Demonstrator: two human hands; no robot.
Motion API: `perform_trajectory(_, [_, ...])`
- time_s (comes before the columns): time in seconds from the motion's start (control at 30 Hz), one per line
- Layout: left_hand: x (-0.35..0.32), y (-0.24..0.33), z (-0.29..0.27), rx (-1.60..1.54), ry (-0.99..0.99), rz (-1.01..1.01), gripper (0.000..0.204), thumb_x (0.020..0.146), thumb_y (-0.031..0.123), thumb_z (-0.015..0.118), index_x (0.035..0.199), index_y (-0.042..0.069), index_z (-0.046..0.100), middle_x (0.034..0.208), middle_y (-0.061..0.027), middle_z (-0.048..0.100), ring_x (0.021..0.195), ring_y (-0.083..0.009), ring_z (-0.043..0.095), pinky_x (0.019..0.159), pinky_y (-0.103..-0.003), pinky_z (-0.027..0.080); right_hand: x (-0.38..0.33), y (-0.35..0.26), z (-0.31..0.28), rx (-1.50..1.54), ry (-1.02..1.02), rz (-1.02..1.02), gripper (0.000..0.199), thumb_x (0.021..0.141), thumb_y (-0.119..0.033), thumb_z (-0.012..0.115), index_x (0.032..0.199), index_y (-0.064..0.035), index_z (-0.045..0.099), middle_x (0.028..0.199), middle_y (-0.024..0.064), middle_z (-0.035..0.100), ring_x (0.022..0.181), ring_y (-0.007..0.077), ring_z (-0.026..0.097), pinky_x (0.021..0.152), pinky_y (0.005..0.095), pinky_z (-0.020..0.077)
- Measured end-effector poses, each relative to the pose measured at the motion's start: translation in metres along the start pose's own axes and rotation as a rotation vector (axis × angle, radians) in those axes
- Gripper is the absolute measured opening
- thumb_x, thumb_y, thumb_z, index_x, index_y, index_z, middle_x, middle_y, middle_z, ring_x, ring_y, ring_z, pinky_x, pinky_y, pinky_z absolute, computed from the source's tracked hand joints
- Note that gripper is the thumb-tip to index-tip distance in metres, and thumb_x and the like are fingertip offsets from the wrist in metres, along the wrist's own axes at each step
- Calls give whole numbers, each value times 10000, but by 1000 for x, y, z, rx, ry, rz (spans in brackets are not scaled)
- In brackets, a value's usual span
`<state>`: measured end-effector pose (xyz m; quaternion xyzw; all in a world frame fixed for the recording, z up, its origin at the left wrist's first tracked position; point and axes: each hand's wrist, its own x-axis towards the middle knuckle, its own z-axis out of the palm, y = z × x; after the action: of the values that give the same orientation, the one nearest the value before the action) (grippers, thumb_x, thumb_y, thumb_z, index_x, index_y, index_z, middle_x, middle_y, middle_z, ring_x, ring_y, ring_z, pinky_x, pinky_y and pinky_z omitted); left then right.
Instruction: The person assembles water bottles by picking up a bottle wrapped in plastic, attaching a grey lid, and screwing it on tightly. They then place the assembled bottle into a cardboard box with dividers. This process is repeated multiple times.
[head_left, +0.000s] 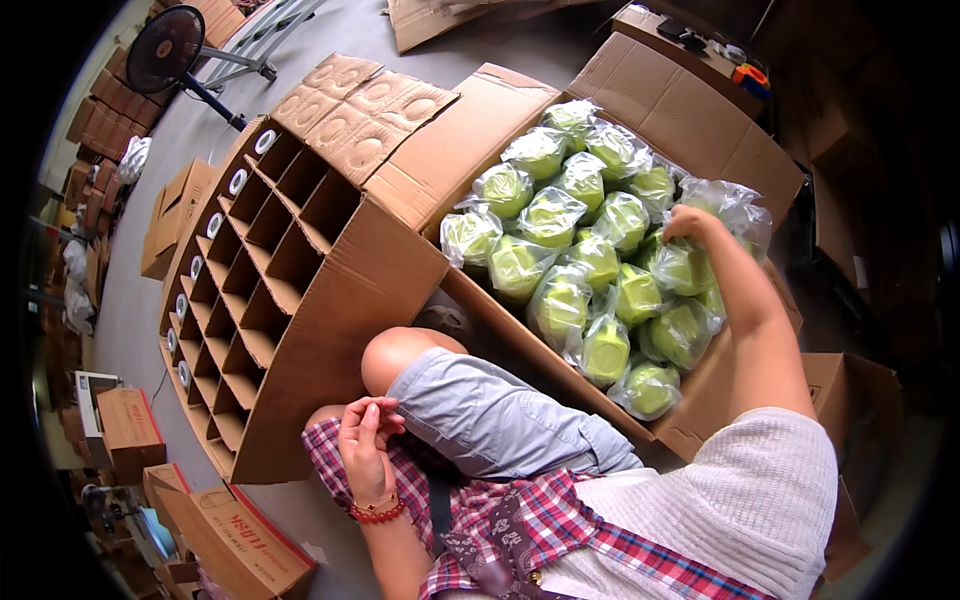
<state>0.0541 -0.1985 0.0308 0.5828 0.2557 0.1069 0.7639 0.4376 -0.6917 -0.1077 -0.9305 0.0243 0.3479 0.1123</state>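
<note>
I see the right hand (690,225) reaching into the open carton (690,110) of bagged green items (550,215), fingers closed on one bag at the pile's far right. The left hand (365,440) rests loosely curled and empty on the lap, just below the divider box (330,330). The divider box left of the carton holds a few white-topped pieces along its left edge; most cells look empty, so I judge the filling barely begun.

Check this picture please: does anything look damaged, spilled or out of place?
Nothing stands out. The bagged green items lie loosely heaped in their open box, none spilled. The divider box looks intact. The right hand reaches into the heap.
</note>
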Motion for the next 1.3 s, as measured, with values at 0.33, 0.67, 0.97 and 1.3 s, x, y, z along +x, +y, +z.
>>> perform_trajectory(0.33, [-20, 5, -4, -90, -117, 57, 141, 970, 139, 551, 1045, 31, 602, 986, -108, 685, 787, -145, 650, 705, -269, 534, -66, -25, -19, -306, 169, -227, 636, 736, -501, 739, 1151, -24, 667, 1131, 213, 662, 1091, 341, 614, 963, 393, 465])
perform_trajectory(0.67, [-63, -24, -68, -92, 179, -23, 119, 973, 135, 535, 1032, 45, 585, 976, -99, 668, 784, -138, 640, 756, -285, 538, 71, 0, 71, -282, 191, -56, 390, 670, -261, 720, 1024, -97, 712, 1127, 148, 676, 1016, 328, 655, 861, 412, 527])
perform_trajectory(0.97, [-49, -21, -46, 19, 148, -105, 112, 968, 133, 547, 1013, 47, 602, 987, -96, 681, 809, -137, 650, 748, -269, 518, 107, 7, 93, -644, 67, 208, 626, 761, -395, 729, 1325, -168, 579, 1424, 86, 499, 1317, 252, 474, 996, 434, 463])
perform_trajectory(1.3, [-46, -27, -51, -72, 36, -28, 134, 974, 146, 545, 1033, 42, 605, 991, -84, 684, 811, -130, 641, 755, -264, 511, -105, -75, -79, -947, 235, -26, 260, 789, -202, 611, 996, -105, 736, 1059, 114, 705, 982, 296, 673, 809, 436, 539])
